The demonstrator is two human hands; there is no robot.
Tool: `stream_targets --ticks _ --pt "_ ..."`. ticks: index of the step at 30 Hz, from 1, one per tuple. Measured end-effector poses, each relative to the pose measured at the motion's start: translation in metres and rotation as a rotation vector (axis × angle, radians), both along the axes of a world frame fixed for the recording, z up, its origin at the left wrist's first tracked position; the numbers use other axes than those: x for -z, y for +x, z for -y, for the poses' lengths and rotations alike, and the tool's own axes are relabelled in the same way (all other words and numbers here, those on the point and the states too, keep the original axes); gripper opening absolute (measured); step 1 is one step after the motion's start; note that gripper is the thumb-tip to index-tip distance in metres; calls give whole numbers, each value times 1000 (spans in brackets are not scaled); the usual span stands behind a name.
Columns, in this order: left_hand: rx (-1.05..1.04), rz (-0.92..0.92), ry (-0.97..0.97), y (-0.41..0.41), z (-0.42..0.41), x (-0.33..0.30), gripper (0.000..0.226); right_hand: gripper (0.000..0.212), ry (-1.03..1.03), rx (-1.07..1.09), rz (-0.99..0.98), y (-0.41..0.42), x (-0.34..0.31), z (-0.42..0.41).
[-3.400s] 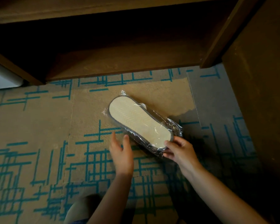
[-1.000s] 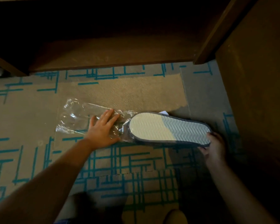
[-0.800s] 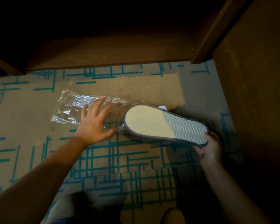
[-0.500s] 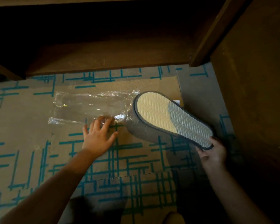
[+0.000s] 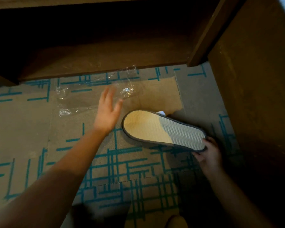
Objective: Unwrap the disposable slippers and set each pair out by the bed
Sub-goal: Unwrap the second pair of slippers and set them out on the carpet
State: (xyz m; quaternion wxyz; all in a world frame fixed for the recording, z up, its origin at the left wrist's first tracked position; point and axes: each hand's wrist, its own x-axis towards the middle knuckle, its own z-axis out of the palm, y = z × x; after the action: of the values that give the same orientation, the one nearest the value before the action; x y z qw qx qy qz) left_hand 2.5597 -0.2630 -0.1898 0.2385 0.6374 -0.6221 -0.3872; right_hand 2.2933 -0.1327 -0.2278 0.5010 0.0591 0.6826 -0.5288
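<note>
The slippers (image 5: pixel 164 131) are out of their wrapper now. They lie stacked sole up on the carpet (image 5: pixel 23 129), a little right of the middle. Their long line runs from the far left, where the rounded end is, down to the near right. The right hand (image 5: pixel 208 156) holds that near right end, with the fingers curled under the edge and the thumb side on top. It looks like a pair pressed together, but only the top sole shows, so that is a guess.

The left hand (image 5: pixel 108 111) is wide open and holds nothing. It is blurry and is just to the left of the rounded end, not touching it. The empty clear plastic wrapper (image 5: pixel 92 94) lies flat on the carpet just past this hand, close to the dark wooden furniture (image 5: pixel 105 55) at the far side.

The right hand already has the slippers, so it is best placed to carry them. The left hand is nearest the rounded end and could help pull the two apart.
</note>
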Motion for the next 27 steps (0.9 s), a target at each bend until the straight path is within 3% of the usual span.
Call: stream_targets --ticks 3,5,8,11,13,16,21,24,27 --pt "449 368 -192 1 -44 14 78 27 15 -57 5 8 4 1" --pt "702 557 -222 1 -70 33 91 26 28 -120 3 13 6 1" --pt "788 636 -52 4 -97 58 94 25 50 -207 -11 18 9 -1" --pt "746 691 -134 8 -107 66 82 21 89 -268 -42 19 13 -3" --pt "750 686 -116 8 -104 63 77 17 122 -279 -71 19 15 -1" --pt "775 623 -79 12 -97 60 78 33 130 -263 -68 18 13 2" --pt "772 516 -50 13 -81 48 73 45 36 -159 126 19 7 3" --pt "661 316 87 9 -63 24 60 47 28 -157 163 20 4 0" --pt "613 268 226 14 -40 -2 51 50 18 -182 163 18 5 -3"
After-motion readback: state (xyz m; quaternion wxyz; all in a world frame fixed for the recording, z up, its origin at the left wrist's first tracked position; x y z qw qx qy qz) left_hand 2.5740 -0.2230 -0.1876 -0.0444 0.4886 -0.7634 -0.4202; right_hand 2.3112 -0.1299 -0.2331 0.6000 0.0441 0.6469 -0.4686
